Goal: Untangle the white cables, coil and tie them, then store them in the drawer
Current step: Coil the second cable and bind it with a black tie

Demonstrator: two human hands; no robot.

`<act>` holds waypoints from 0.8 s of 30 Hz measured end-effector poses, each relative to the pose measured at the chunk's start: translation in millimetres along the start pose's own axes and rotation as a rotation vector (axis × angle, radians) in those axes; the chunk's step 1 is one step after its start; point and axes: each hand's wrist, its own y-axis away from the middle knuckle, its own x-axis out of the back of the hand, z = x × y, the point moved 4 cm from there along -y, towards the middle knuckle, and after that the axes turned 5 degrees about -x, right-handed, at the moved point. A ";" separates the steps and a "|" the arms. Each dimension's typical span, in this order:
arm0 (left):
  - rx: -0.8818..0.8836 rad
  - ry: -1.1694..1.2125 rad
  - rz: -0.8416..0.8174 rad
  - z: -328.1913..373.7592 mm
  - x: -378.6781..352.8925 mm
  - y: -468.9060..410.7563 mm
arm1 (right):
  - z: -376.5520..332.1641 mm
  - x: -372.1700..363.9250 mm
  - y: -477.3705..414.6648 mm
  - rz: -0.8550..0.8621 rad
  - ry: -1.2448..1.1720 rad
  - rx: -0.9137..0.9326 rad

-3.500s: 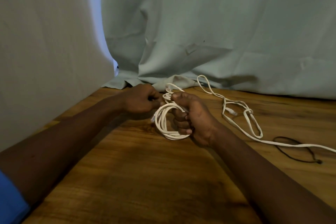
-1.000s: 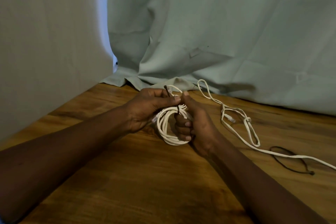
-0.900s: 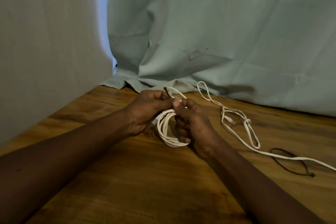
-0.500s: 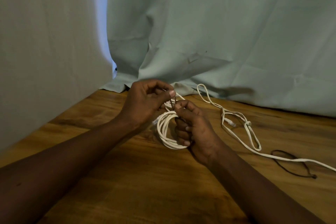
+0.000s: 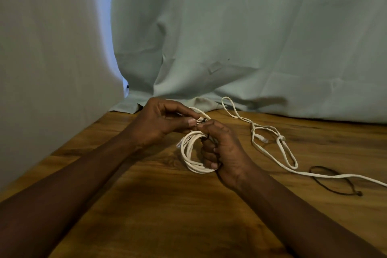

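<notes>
1. Coiled white cable (image 5: 189,153): several round turns held together, standing on edge with the lowest turn on or just above the bench (image 5: 167,216), a little to 3 o'clock of the view's middle. A pale plug end stuck out of the coil at its 9 o'clock side.
2. Right hand (image 5: 225,153): we recorded its fingers curled through and round the 3 o'clock side of the coil, clamped on it, with the thumb lying across the top turns.
3. Left hand (image 5: 159,123): at 10 o'clock of the coil, thumb and forefinger pinched together at the coil's top, touching the right thumb. They appeared to nip a thin dark tie (image 5: 206,136) that crossed the top turns; it was too small for us to tell more.
4. Loose white cable (image 5: 281,138): flat on the bench at 3 o'clock of the coil, apart from both hands, knotted into a long loop. One end ran back to 12 o'clock under the cloth; the other ran out of view at 4 o'clock.
5. Dark cord (image 5: 359,193): a thin loop on the bench at 4 o'clock, crossed by the loose cable's tail.
6. Pale green cloth (image 5: 251,37): hung behind the bench at 12 o'clock, its hem resting on the wood.
7. Grey cloth panel (image 5: 52,48): it closed the bench's 9 o'clock side.
</notes>
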 end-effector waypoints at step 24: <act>0.139 0.001 -0.072 -3.6 7.5 3.2 | 2.7 1.9 -2.4 -0.077 0.030 -0.028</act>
